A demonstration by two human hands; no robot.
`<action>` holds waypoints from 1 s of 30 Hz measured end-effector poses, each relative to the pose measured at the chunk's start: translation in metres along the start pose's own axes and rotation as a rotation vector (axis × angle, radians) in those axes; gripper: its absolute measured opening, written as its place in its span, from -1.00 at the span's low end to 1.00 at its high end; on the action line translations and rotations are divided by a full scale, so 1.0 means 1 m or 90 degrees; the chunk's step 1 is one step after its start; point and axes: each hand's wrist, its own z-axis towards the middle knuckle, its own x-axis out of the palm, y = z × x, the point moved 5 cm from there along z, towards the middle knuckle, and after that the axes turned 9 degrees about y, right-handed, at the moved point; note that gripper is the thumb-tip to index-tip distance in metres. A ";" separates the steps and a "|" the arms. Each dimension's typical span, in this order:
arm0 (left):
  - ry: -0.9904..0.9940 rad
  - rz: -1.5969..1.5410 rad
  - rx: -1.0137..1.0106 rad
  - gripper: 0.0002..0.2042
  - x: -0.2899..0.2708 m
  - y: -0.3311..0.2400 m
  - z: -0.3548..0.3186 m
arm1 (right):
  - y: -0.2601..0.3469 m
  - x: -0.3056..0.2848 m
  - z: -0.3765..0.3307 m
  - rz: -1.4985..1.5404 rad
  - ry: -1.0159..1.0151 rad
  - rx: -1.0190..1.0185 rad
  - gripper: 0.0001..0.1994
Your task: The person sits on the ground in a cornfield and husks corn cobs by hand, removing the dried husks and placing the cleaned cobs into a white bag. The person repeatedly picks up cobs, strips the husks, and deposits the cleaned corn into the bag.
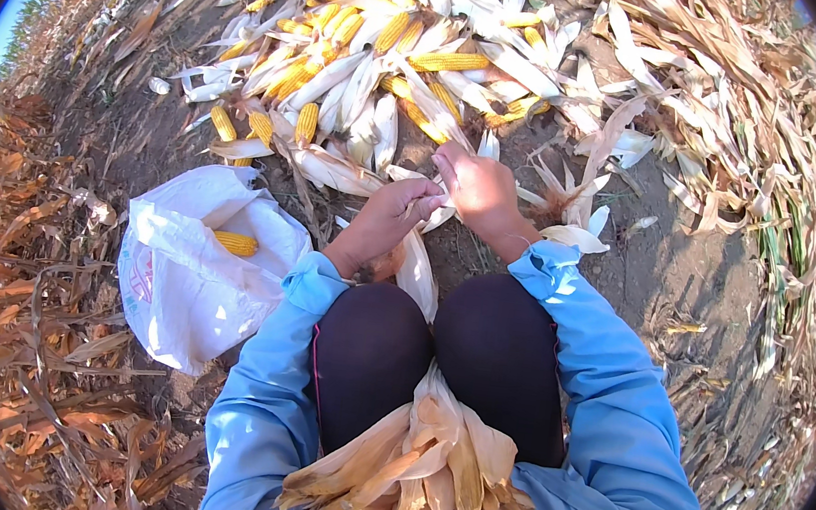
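Observation:
Just beyond my knees my two hands meet, fingers closed in a pinch. My left hand (390,221) and my right hand (484,191) both grip a pale strip of corn husk between them. Below the fingers shows a whitish husk (417,274), partly covered by the left hand and knees; whether it joins the pinched strip I cannot make out. A bundle of dry husks (436,455) lies in my lap, its narrow end between my thighs. Right beyond the hands spreads a heap of corn ears, some bare yellow (448,61), others still in white husk (327,80).
At the left stands an open white woven sack (191,301) with a yellow corn ear (235,243) in its mouth. Dry stalks and leaves (736,111) are piled at the right. More brown leaf litter (9,310) covers the left side over bare soil (669,265).

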 end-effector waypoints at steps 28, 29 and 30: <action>0.063 -0.303 -0.162 -0.74 0.005 0.017 -0.021 | -0.017 -0.009 -0.008 0.013 0.026 -0.005 -0.82; 0.067 -0.296 -0.142 -0.71 0.004 0.015 -0.022 | -0.012 -0.013 -0.009 0.043 0.008 -0.054 -0.81; 0.070 -0.288 -0.121 -0.66 0.003 0.013 -0.022 | -0.007 -0.017 -0.010 0.074 -0.010 -0.103 -0.80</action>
